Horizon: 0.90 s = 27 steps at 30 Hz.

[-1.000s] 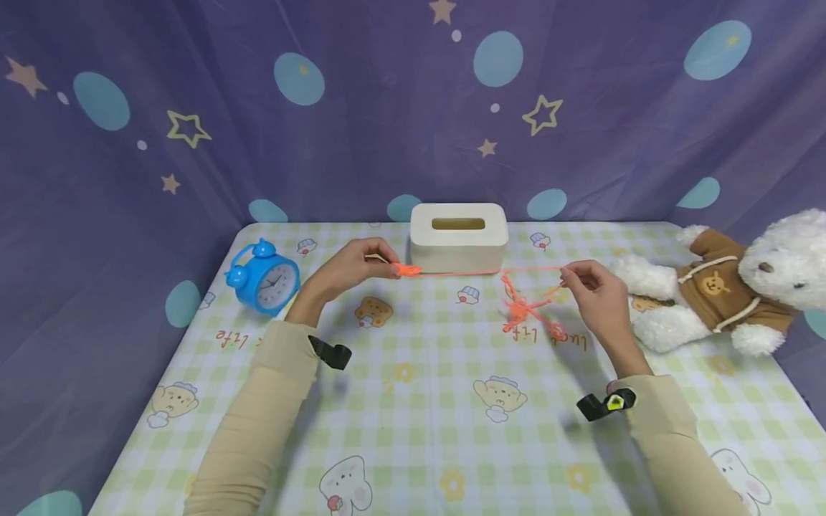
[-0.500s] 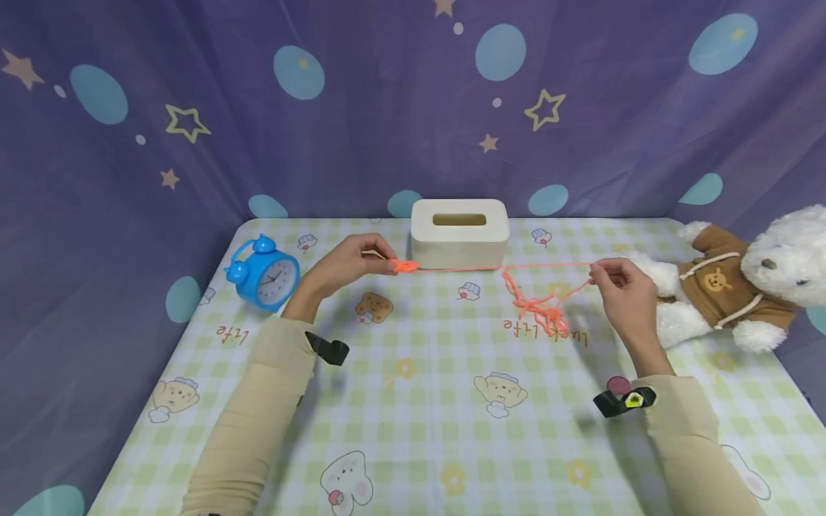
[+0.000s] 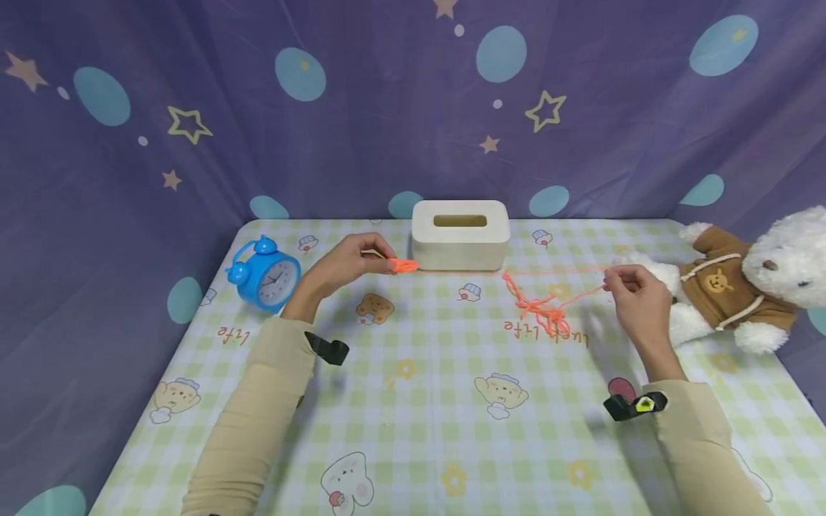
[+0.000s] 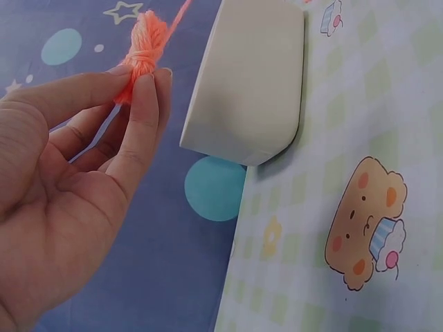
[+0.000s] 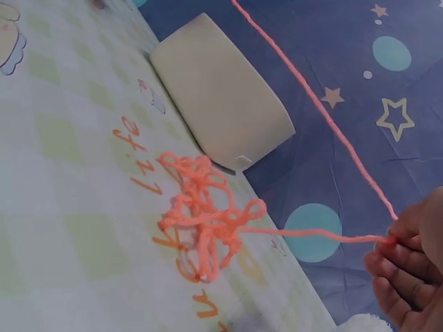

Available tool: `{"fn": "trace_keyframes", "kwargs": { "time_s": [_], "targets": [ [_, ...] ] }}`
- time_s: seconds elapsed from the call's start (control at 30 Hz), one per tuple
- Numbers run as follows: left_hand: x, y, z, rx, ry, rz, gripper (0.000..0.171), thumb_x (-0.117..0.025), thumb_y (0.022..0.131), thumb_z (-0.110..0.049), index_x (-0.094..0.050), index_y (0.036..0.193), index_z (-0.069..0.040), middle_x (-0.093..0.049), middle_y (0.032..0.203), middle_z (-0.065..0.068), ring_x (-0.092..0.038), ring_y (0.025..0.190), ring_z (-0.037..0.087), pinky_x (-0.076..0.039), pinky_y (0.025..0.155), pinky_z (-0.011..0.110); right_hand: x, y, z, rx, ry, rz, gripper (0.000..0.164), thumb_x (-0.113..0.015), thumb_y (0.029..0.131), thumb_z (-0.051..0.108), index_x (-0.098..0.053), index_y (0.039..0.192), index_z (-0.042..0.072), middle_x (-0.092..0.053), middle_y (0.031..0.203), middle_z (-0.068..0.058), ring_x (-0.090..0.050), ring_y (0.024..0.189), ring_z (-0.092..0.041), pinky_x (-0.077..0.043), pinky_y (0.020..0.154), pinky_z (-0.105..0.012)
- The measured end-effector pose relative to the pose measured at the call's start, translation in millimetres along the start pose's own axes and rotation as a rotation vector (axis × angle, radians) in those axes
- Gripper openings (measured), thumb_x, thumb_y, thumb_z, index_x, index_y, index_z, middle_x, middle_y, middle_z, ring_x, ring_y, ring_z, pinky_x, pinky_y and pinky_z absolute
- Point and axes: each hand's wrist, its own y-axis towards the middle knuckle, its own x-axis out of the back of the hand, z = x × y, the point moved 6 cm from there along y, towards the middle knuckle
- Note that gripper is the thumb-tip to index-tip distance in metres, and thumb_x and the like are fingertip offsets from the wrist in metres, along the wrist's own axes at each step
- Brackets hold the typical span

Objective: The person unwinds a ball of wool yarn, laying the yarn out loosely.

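My left hand (image 3: 348,262) pinches a small wound bundle of orange yarn (image 4: 144,52) between thumb and fingertips, in front of the tissue box's left side. From the bundle a strand (image 5: 325,117) stretches taut across to my right hand (image 3: 635,294), whose thumb and forefinger pinch it. Below the right fingertips a second length of strand runs down to a loose tangle of the same yarn (image 5: 208,214). That tangle lies on the tablecloth over the printed lettering, to the left of my right hand.
A cream tissue box (image 3: 459,247) stands at the back middle, behind the strand. At the left is a blue alarm clock (image 3: 267,276). A white teddy bear (image 3: 719,287) in a brown hoodie lies at the right, just past my right hand. Behind the table hangs a purple curtain (image 3: 387,129).
My right hand has moved right toward the teddy bear, still pinching the yarn, and the strand between my hands is longer. The tangle has shifted slightly right and flattened. My left hand stays nearly still.
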Motion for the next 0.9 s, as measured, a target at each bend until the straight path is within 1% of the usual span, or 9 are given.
{"fn": "trace_keyframes", "kwargs": {
  "time_s": [0.1, 0.17, 0.23, 0.33, 0.4, 0.47, 0.6, 0.73, 0.9],
  "targets": [
    [-0.5, 0.2, -1.3, -0.011, 0.014, -0.005, 0.019, -0.068, 0.089, -0.015, -0.061, 0.103, -0.004, -0.059, 0.109, 0.009, -0.063, 0.099, 0.027, -0.05, 0.093, 0.037, -2.7, -1.9, -1.9, 0.003, -0.034, 0.052, 0.033, -0.059, 0.094, 0.038, -0.066, 0.106, 0.008, -0.055, 0.069, 0.031, -0.055, 0.067, 0.008, -0.042, 0.057, -0.013],
    [-1.3, 0.8, -2.0, -0.017, 0.02, -0.009, 0.019, -0.069, 0.089, -0.015, -0.062, 0.102, -0.005, -0.06, 0.108, 0.008, -0.063, 0.097, 0.023, -0.05, 0.092, 0.037, -6.1, -3.4, -3.7, 0.013, -0.06, 0.096, 0.034, -0.057, 0.095, 0.04, -0.066, 0.106, 0.009, -0.057, 0.072, 0.027, -0.054, 0.068, 0.008, -0.043, 0.058, -0.014],
    [-2.5, 1.5, -2.0, -0.021, 0.023, -0.009, 0.018, -0.069, 0.089, -0.015, -0.062, 0.102, -0.005, -0.061, 0.107, 0.008, -0.063, 0.097, 0.022, -0.05, 0.092, 0.036, -9.8, -5.2, -4.7, 0.038, -0.079, 0.129, 0.035, -0.056, 0.095, 0.04, -0.066, 0.106, 0.008, -0.061, 0.075, 0.019, -0.054, 0.069, 0.007, -0.043, 0.06, -0.015],
    [-4.5, 2.4, -2.0, -0.021, 0.024, -0.007, 0.017, -0.069, 0.089, -0.016, -0.062, 0.101, -0.006, -0.06, 0.107, 0.008, -0.064, 0.099, 0.026, -0.051, 0.091, 0.037, -15.9, -7.6, -5.5, 0.088, -0.116, 0.166, 0.033, -0.056, 0.096, 0.038, -0.067, 0.104, 0.008, -0.068, 0.08, 0.003, -0.052, 0.067, 0.009, -0.044, 0.059, -0.015],
    [-5.7, 2.9, -2.0, -0.02, 0.024, -0.005, 0.017, -0.068, 0.089, -0.016, -0.062, 0.101, -0.006, -0.06, 0.107, 0.008, -0.064, 0.1, 0.027, -0.051, 0.092, 0.038, -20.2, -9.5, -5.1, 0.123, -0.135, 0.188, 0.031, -0.057, 0.096, 0.036, -0.067, 0.103, 0.008, -0.07, 0.085, -0.006, -0.051, 0.066, 0.01, -0.043, 0.058, -0.014],
    [-6.8, 3.7, -2.0, -0.019, 0.017, -0.005, 0.017, -0.068, 0.089, -0.015, -0.062, 0.101, -0.005, -0.06, 0.107, 0.009, -0.064, 0.099, 0.026, -0.051, 0.093, 0.039, -24.7, -11.3, -4.6, 0.152, -0.152, 0.21, 0.028, -0.057, 0.097, 0.033, -0.067, 0.102, 0.007, -0.07, 0.088, -0.012, -0.052, 0.067, 0.008, -0.043, 0.057, -0.013],
    [-9.0, 5.2, -2.2, -0.013, 0.003, -0.003, 0.017, -0.069, 0.088, -0.015, -0.062, 0.101, -0.006, -0.062, 0.107, 0.009, -0.065, 0.096, 0.023, -0.049, 0.096, 0.042, -35.1, -16.0, -4.1, 0.165, -0.176, 0.267, 0.027, -0.056, 0.097, 0.03, -0.066, 0.103, 0.006, -0.069, 0.091, -0.014, -0.056, 0.074, -0.004, -0.044, 0.063, -0.018],
    [-12.2, 5.2, -3.7, -0.014, 0.004, 0.012, 0.018, -0.069, 0.089, -0.016, -0.062, 0.101, -0.006, -0.063, 0.107, 0.008, -0.065, 0.097, 0.022, -0.05, 0.096, 0.041, -45.2, -20.1, -4.3, 0.142, -0.201, 0.322, 0.028, -0.054, 0.098, 0.032, -0.065, 0.105, 0.007, -0.068, 0.093, -0.012, -0.059, 0.079, -0.017, -0.045, 0.067, -0.026],
    [-14.6, 5.7, -4.9, -0.02, 0.001, 0.017, 0.018, -0.07, 0.088, -0.016, -0.062, 0.101, -0.005, -0.065, 0.106, 0.009, -0.065, 0.098, 0.023, -0.051, 0.094, 0.038, -52.0, -21.2, -2.4, 0.162, -0.201, 0.331, 0.026, -0.054, 0.098, 0.029, -0.065, 0.106, 0.007, -0.068, 0.095, -0.013, -0.061, 0.084, -0.023, -0.047, 0.071, -0.031]
  ]
}}
